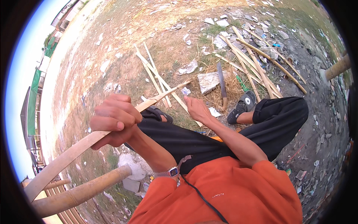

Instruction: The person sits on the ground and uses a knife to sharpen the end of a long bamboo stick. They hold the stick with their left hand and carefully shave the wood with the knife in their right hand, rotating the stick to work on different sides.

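My left hand [116, 118] is wrapped round a long, pale split-bamboo strip [71, 156], which slants from the lower left up to a tip in front of my knees. My right hand [198, 110] is closed just right of that tip, apart from the strip; whether its fingers hold anything is hidden. A machete [222, 84] with a dark blade and wooden handle lies in front of my feet, its blade against a whitish block [211, 82]. Other bamboo strips [161, 79] lie crossed on the ground beyond my left hand.
A pile of bamboo strips and poles [261, 61] lies at the far right. Thick bamboo poles stand at the lower left [85, 186] and right edge [337, 68]. Broken tile pieces [222, 23] and litter are strewn over the ground. My sandalled foot [242, 106] rests beside the machete.
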{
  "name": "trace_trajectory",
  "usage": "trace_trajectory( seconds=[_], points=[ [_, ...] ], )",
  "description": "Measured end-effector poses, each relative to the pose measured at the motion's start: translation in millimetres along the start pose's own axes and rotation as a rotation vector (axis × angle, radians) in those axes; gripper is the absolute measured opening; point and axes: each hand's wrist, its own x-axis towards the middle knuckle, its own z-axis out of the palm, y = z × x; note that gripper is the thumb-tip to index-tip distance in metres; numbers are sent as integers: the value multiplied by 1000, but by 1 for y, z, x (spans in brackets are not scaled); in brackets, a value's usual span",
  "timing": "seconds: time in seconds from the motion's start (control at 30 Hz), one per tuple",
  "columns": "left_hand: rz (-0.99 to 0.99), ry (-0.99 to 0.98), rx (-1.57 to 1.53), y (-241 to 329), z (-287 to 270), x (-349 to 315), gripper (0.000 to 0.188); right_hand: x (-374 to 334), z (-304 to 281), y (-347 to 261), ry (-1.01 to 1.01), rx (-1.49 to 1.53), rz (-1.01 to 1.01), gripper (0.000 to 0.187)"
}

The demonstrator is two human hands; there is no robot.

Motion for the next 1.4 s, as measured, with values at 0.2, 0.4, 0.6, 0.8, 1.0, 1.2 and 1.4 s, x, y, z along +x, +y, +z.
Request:
trace_trajectory(
  seconds=[0.2, 0.4, 0.6, 0.8, 1.0, 1.2, 1.4],
  points=[
    [9, -30, 3, -5, 5, 3, 53, 19, 9, 19, 27, -4, 3, 52],
    [0, -29, 1, -3, 1, -2, 53, 16, 12, 13, 32, 13, 11, 52],
    [-5, -24, 16, -1, 0, -2, 54, 33, 19, 36, 22, -77, 58, 51],
    [5, 27, 28, 0, -6, -5, 54, 38, 29, 48, 75, -260, 73, 48],
    [25, 49, 49, -2, -2, -2, 53, 49, 25, 56, 165, -452, -16, 48],
    [18, 60, 47, 2, -17, -6, 54, 41, -1, -4, 72, -266, 27, 50],
    [20, 44, -21, 5, -18, -10, 54, -42, -39, -102, -155, 303, -207, 48]
  ],
)
